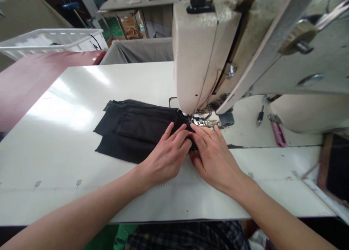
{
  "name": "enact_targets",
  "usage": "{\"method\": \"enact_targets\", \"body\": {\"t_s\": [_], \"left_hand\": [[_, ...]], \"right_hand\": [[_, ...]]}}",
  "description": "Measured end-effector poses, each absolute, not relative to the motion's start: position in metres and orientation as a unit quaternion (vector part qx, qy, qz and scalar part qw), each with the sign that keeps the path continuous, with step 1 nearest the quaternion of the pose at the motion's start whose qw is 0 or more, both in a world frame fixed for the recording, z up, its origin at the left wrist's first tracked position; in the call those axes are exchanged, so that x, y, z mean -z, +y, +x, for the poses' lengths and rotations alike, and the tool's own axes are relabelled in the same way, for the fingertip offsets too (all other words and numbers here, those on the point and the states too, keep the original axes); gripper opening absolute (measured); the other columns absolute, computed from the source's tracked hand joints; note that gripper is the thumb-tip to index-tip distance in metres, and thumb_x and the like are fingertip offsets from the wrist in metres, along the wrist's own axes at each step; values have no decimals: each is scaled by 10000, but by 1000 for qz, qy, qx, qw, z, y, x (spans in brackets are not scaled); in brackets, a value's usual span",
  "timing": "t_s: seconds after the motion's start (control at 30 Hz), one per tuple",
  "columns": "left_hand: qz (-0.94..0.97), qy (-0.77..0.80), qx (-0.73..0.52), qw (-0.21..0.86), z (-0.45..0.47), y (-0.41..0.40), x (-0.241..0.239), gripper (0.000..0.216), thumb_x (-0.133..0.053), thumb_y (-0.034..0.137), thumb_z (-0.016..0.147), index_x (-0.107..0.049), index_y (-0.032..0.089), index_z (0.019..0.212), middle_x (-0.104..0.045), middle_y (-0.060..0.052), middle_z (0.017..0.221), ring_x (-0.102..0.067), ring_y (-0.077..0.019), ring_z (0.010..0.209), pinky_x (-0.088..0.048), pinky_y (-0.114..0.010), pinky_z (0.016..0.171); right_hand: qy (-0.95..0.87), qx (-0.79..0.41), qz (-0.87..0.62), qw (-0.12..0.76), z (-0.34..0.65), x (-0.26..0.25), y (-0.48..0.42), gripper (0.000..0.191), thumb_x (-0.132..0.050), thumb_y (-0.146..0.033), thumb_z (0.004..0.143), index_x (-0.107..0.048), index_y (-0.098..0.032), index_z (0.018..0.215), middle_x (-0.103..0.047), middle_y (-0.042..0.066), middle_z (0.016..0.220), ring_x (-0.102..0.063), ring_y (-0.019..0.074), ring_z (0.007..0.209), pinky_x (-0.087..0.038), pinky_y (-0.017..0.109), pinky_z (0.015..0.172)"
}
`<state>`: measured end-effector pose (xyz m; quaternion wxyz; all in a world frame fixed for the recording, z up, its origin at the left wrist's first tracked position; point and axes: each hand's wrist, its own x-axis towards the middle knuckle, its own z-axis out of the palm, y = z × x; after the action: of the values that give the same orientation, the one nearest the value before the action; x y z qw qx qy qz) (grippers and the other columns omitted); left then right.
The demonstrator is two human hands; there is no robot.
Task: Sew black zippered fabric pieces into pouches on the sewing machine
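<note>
head view: two bare hands work over a white surface (51,162) at a sewing machine (199,53), its pale head rising just beyond the fingers.
black cloth: layered dark fabric (136,133) lies flat on the surface, most of it to the left of both hands, its right end beneath the fingers and up against the metal foot (207,123).
long axis: runs roughly left to right across the surface, the ragged, stepped end well off to the left, the other end at the foot.
left grip: the left hand (170,155) lies on the cloth near its right end, fingers bent and close together, tips pressing down from above; nothing is seen pinched.
right grip: the right hand (214,155) reaches over the cloth's right end, fingers stretched forward, thumb tucked low by the near edge; whether thumb and fingers pinch the cloth i cannot tell.
nearer hand: the right one is closer to the foot, its fingertips just beside the metal; the left is nearer the main spread of cloth.
ruler scale: printed ticks (69,188) run along the near part of the surface, with small grey marks too faint to read.
writing: no brand or label is legible on the machine.
right side: a pink-handled tool (278,134) and a slim dark-and-silver tool (261,113) lie well apart from the cloth.
behind: a white basket (79,39) stands at the far left.
</note>
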<state>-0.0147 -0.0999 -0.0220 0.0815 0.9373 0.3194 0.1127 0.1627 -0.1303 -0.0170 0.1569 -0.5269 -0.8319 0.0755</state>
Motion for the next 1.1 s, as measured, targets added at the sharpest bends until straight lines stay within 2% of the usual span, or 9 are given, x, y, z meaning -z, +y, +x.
{"method": "enact_targets", "body": {"t_s": [0.3, 0.5, 1.1], "left_hand": [[941, 315, -99, 77, -14, -99, 23, 221, -392, 100, 898, -535, 113, 1066, -505, -156, 1309, -276, -281, 1415, -130, -528, 1199], [942, 313, -100, 68, -14, -100, 22, 246, -363, 97, 907, -539, 100, 1078, -513, -167, 1301, -309, -286, 1400, -155, -534, 1192], [941, 315, -103, 69, -14, -100, 20, 260, -333, 102, 912, -543, 108, 1065, -515, -169, 1303, -315, -273, 1399, -167, -525, 1191]], "right_hand": [[-831, -77, -529, 153, 163, 20, -129, 417, -447, -234, 858, -523, -107, 1247, -458, 119, 1439, -386, 306, 1286, -173, 606, 1139], [-830, -80, -527, 163, 162, 19, -130, 405, -450, -220, 848, -529, -113, 1231, -493, 127, 1405, -406, 307, 1264, -204, 615, 1123], [-827, -100, -526, 172, 161, 19, -131, 416, -448, -197, 833, -522, -112, 1234, -507, 129, 1391, -414, 297, 1267, -173, 620, 1130]]}}
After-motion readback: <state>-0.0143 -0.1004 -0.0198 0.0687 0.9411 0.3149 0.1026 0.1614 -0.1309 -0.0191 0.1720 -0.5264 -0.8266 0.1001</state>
